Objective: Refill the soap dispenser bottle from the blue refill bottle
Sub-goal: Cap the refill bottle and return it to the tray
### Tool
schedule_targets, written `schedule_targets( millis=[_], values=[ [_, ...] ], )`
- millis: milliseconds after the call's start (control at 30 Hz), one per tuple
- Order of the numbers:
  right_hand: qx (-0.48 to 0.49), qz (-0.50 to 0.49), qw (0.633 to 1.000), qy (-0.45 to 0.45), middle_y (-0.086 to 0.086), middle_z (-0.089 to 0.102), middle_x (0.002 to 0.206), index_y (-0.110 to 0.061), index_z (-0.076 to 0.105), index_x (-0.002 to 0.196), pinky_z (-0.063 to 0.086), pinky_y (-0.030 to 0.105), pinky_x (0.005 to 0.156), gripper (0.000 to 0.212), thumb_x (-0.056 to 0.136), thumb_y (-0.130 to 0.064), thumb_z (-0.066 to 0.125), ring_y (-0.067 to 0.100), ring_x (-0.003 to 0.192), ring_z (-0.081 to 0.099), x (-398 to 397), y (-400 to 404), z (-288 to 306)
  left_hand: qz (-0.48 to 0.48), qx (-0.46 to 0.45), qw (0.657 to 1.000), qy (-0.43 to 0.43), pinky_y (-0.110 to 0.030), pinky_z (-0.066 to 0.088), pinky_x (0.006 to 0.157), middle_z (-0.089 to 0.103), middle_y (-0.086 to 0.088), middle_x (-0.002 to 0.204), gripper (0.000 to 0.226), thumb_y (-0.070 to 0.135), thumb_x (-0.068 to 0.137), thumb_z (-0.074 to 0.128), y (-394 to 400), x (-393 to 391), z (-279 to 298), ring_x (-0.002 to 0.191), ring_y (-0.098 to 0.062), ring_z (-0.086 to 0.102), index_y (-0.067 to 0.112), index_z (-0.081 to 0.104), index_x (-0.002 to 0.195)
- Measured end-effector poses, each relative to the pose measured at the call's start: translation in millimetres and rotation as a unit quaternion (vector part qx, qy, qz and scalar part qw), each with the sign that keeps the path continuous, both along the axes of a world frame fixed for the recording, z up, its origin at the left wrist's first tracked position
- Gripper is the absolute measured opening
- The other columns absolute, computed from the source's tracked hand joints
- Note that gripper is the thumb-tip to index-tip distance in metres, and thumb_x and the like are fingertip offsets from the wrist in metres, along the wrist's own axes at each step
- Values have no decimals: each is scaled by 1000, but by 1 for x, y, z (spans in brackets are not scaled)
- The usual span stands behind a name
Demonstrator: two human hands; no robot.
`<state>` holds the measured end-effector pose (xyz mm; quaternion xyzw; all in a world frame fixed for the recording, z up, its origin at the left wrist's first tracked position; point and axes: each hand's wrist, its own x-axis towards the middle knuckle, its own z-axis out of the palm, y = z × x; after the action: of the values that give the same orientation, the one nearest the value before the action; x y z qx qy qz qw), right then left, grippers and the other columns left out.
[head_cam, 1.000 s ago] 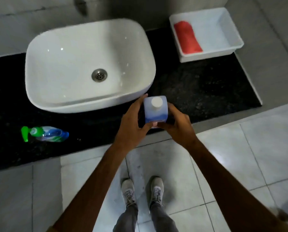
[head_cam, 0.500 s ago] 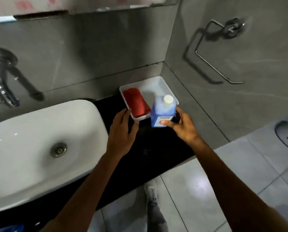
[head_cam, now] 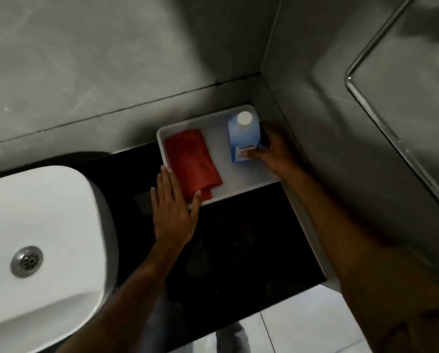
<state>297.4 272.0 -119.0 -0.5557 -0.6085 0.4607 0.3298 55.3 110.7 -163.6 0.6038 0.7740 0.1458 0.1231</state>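
Item one — the blue refill bottle [head_cam: 243, 138], a squarish translucent plastic container filled with blue liquid, topped with a round white screw cap that is on, and carrying a pale label low on its near face. It stands upright in the right-hand half of the shallow white rectangular plastic tray [head_cam: 246, 186], close to the tray's far right corner, where the two grey walls meet.

Your right hand [head_cam: 273, 151] wraps the bottle from its right side: thumb pressed across the label, the other fingers curled behind the body and mostly hidden. Whether the bottle's base rests on the tray floor or sits just above it cannot be told.

Item two — a folded red cloth [head_cam: 191, 161], lying flat in the tray's left half, apart from the bottle.

Your left hand [head_cam: 172, 212] is flat and released, fingers straight, palm down at the tray's near left corner — the thumb tip lies on the tray rim by the cloth's lower edge, fingertips along the tray's left wall.

Item three — the polished black stone counter [head_cam: 238, 238], bearing the tray and, at left, a white ceramic basin [head_cam: 47, 212] with a metal drain.
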Motion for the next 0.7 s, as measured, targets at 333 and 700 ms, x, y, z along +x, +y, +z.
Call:
schedule_targets(
  millis=[333,700],
  values=[
    [-39,-54,998,-23,14,57,151,-4,45,154,47,20,102,75,88,-5,81,25,142,52,-16,17,-61,28,-31,999,31,-51,19,133,5,-10,178,90,62,100,29,13,7,-38,164,-30,15,8,3,167],
    [69,-256,956,-123,15,64,143,-6,52,148,51,36,104,87,78,-41,90,33,132,62,-83,1,-42,43,-39,998,27,-53,19,133,3,-10,178,89,61,100,28,19,6,-34,165,-29,13,9,2,168]
  ],
)
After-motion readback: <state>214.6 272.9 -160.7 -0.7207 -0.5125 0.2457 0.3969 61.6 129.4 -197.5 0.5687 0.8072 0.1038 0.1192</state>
